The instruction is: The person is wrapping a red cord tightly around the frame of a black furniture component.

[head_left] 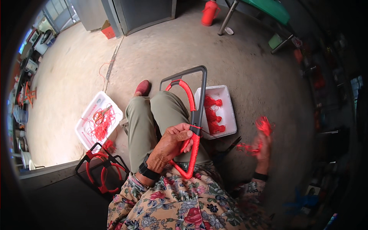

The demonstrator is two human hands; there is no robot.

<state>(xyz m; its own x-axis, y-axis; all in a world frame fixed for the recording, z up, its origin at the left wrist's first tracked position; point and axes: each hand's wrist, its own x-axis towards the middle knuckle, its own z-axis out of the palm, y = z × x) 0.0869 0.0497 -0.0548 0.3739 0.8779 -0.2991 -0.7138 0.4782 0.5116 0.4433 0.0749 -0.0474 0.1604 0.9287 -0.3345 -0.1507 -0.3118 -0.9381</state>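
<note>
Sitting with knees up, the person grips a grey frame (193, 115) in the left hand (170, 143), fingers closed round its red-wrapped side. It rests on the lap. The right hand (263, 147) is out to the side, blurry, closed on red string (263, 124). A white tray (229, 111) of red tassels sits just beside the frame.

Bare concrete floor (249, 69) lay open ahead of the knees. A white tray (226, 111) hemmed the right side; another tray (86, 119) and stacked frames (101, 172) crowded the left.
</note>
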